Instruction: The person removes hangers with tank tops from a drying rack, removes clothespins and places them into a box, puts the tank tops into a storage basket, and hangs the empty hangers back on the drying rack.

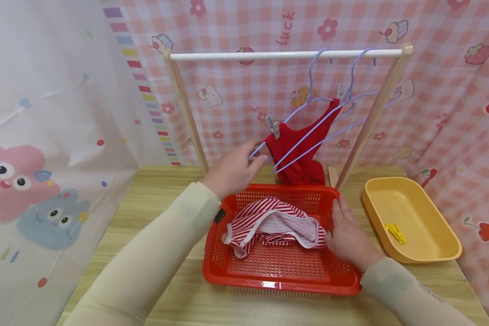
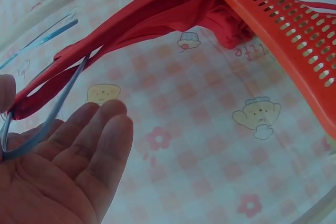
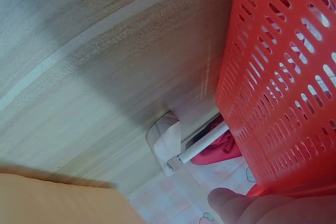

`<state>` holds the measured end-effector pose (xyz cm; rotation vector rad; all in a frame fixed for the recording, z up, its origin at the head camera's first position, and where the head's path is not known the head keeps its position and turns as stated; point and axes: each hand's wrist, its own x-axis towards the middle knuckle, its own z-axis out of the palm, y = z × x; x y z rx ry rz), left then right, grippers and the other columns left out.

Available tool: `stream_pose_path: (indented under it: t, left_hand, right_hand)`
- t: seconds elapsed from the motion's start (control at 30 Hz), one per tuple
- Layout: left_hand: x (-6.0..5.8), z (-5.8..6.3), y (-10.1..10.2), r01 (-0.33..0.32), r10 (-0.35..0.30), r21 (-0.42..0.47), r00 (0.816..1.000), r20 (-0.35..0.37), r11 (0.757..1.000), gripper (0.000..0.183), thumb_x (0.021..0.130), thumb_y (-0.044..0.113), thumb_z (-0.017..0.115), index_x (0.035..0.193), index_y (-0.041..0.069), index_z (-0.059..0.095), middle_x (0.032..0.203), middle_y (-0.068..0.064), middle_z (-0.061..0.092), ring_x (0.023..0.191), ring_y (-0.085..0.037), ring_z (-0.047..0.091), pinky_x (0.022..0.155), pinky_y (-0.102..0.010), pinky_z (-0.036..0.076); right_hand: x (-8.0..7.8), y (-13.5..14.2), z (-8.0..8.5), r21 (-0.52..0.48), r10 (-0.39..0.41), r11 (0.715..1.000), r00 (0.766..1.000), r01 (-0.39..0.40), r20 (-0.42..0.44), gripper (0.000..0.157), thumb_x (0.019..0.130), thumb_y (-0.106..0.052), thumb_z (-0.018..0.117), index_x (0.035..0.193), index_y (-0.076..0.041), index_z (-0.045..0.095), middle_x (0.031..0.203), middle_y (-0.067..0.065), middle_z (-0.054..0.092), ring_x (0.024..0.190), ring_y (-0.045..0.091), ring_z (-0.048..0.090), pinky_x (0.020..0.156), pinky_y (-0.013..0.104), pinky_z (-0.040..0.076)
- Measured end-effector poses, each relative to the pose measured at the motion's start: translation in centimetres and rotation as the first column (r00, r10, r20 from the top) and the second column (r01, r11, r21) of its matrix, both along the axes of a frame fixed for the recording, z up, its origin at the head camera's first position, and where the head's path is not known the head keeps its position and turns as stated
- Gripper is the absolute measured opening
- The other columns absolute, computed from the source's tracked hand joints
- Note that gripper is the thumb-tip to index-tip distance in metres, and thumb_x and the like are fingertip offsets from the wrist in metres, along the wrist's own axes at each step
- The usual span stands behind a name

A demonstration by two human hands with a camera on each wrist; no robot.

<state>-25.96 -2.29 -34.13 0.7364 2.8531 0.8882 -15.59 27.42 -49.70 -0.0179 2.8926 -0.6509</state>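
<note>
My left hand [image 1: 234, 167] is at the lower left end of a lilac hanger [image 1: 294, 113]. In the left wrist view, the hanger's end crosses the palm below the thumb, and the fingers [image 2: 107, 145] are nearly straight. A red garment [image 1: 297, 147] hangs from this hanger by grey clips [image 1: 274, 128], its lower part behind a red basket [image 1: 285, 286]. My right hand [image 1: 352, 233] grips the basket's right rim, thumb inside and fingers outside. Inside the basket lies a red-and-white striped garment [image 1: 250, 220].
A rack with a white bar [image 1: 244, 56] and wooden posts [image 1: 187, 108] stands behind the basket. Another lilac hanger [image 1: 352, 72] hangs in front of the red garment. On the right, a yellow tray [image 1: 429, 203] holds yellow clips [image 1: 395, 233].
</note>
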Motion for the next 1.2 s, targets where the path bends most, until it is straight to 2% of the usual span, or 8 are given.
stream_pose_path:
  t: [0.1,0.23,0.4,0.53,0.67,1.07,1.1,1.2]
  left_hand:
    - [-0.3,0.3,0.3,-0.002,0.002,-0.003,1.0,0.027,1.0,0.056,0.111,0.047,0.045,0.161,0.024,0.04,0.151,-0.003,0.061,0.133,-0.022,0.063,0.114,-0.048,0.049]
    - [-0.6,0.8,0.6,-0.001,0.001,-0.001,0.999,0.04,1.0,0.053,0.112,0.046,0.044,0.159,0.022,0.044,0.144,-0.005,0.064,0.127,-0.023,0.063,0.112,-0.05,0.049]
    - [-0.7,1.1,0.8,0.009,-0.009,0.005,0.997,0.075,1.0,0.051,0.113,0.047,0.039,0.157,0.023,0.044,0.122,-0.006,0.071,0.104,-0.021,0.068,0.099,-0.046,0.053]
    - [-0.8,1.0,0.8,0.008,-0.011,0.024,0.993,0.121,1.0,0.05,0.114,0.048,0.035,0.157,0.025,0.044,0.122,-0.005,0.071,0.089,-0.017,0.071,0.089,-0.044,0.055]
    - [-0.9,0.9,0.7,0.01,-0.013,0.023,0.992,0.127,1.0,0.046,0.114,0.047,0.033,0.153,0.027,0.047,0.128,-0.004,0.069,0.088,-0.017,0.071,0.087,-0.044,0.055]
    - [-1.2,0.5,0.5,0.008,-0.01,0.028,0.996,0.091,1.0,0.045,0.115,0.046,0.032,0.149,0.028,0.053,0.099,-0.001,0.069,0.083,-0.02,0.065,0.085,-0.042,0.053]
    - [-1.3,0.5,0.5,0.005,-0.007,0.025,0.996,0.086,1.0,0.045,0.115,0.046,0.031,0.149,0.028,0.053,0.099,-0.001,0.069,0.085,-0.02,0.065,0.086,-0.042,0.053]
    - [-1.3,0.5,0.5,-0.002,0.0,0.019,0.997,0.075,1.0,0.046,0.115,0.045,0.031,0.15,0.026,0.054,0.114,-0.002,0.073,0.095,-0.02,0.065,0.094,-0.042,0.053]
  right_hand:
    - [0.0,0.0,-0.1,0.002,0.002,1.0,1.0,-0.002,-0.006,0.097,0.094,-0.019,0.068,0.165,0.008,0.006,0.174,0.028,-0.006,0.159,0.054,0.009,0.124,0.069,0.018]
    - [0.0,0.0,-0.1,0.002,0.002,1.0,1.0,-0.002,-0.007,0.097,0.094,-0.018,0.068,0.165,0.008,0.007,0.174,0.028,-0.006,0.158,0.054,0.009,0.124,0.069,0.018]
    - [-0.1,0.0,-0.1,0.004,-0.002,1.0,1.0,0.002,0.004,0.099,0.094,-0.02,0.069,0.165,0.006,0.006,0.174,0.028,-0.006,0.158,0.054,0.009,0.123,0.069,0.019]
    - [-0.1,0.0,0.0,0.007,-0.003,1.0,1.0,0.003,0.01,0.1,0.094,-0.021,0.07,0.165,0.006,0.006,0.174,0.027,-0.006,0.158,0.054,0.009,0.123,0.069,0.019]
    - [-0.1,0.0,0.0,0.007,-0.005,1.0,1.0,0.005,0.013,0.1,0.093,-0.02,0.07,0.165,0.005,0.006,0.174,0.027,-0.006,0.158,0.054,0.009,0.123,0.069,0.019]
    - [-0.1,0.1,-0.1,0.011,-0.007,1.0,1.0,0.007,0.007,0.1,0.093,-0.02,0.07,0.165,0.006,0.006,0.174,0.027,-0.006,0.159,0.053,0.008,0.123,0.069,0.018]
    - [-0.1,0.1,-0.1,0.01,-0.008,1.0,1.0,0.008,0.009,0.1,0.093,-0.02,0.07,0.165,0.005,0.006,0.174,0.027,-0.007,0.159,0.053,0.008,0.123,0.069,0.018]
    - [-0.1,0.0,-0.1,0.007,-0.011,1.0,1.0,0.011,0.009,0.099,0.094,-0.02,0.069,0.166,0.005,0.005,0.175,0.026,-0.007,0.159,0.053,0.008,0.123,0.069,0.018]
